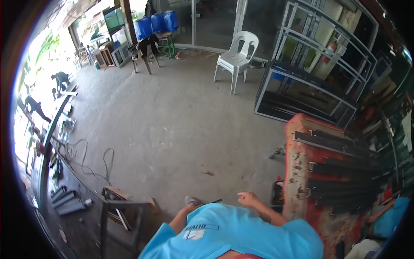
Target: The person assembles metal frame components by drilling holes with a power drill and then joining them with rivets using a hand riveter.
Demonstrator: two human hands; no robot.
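My right hand [249, 199] is raised in front of my blue shirt [241, 224], its fingers curled in and no object showing in them. Close to the shirt's left edge is my left hand [192, 206], its fingers mostly hidden behind the cloth. A thin dark stick-like end [217, 200] pokes out past the shirt between the two hands. Just beyond the left hand, a grey shoe tip [190, 199] rests on the concrete floor [181, 142].
At right, dark metal profiles [340, 168] lie on a worn red-edged table [295, 172], with another person [390, 216] beside it. Framed panels [319, 64] lean behind. A white chair [236, 56] stands ahead. At left are a dark metal frame [103, 228], cable [108, 162] and several profile pieces [69, 202].
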